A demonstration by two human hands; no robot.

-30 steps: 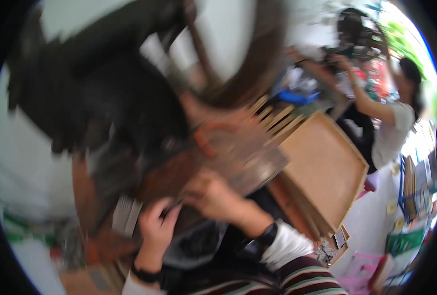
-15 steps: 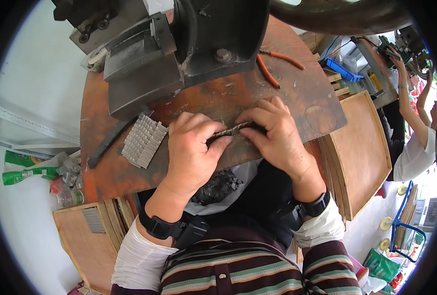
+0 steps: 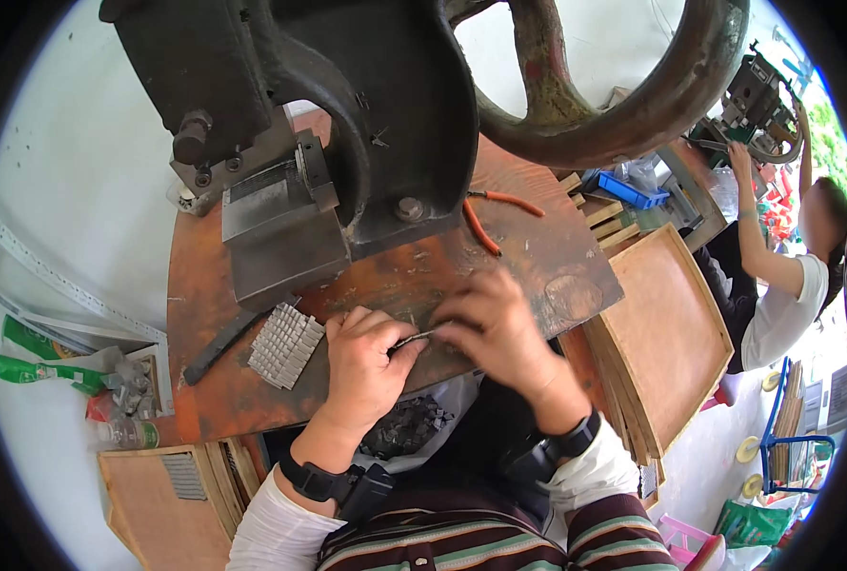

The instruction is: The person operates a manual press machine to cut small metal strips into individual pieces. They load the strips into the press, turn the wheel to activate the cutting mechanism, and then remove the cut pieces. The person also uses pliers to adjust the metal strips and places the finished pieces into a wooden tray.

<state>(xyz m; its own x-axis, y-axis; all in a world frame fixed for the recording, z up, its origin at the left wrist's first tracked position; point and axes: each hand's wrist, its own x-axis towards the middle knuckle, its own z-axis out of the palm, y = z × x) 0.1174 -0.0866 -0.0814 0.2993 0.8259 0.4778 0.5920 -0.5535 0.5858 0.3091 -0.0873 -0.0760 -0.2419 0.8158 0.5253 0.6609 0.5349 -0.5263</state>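
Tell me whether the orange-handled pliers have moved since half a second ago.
No. The pliers still lie just right of the bolt on the black machine; only the view shifted.

No words, numbers or signs are coming out readable. The green bag at far left is showing pale marks, and the green sack at lower right is showing lighter patches, both too small to make out.

Thin grey strip between fingers
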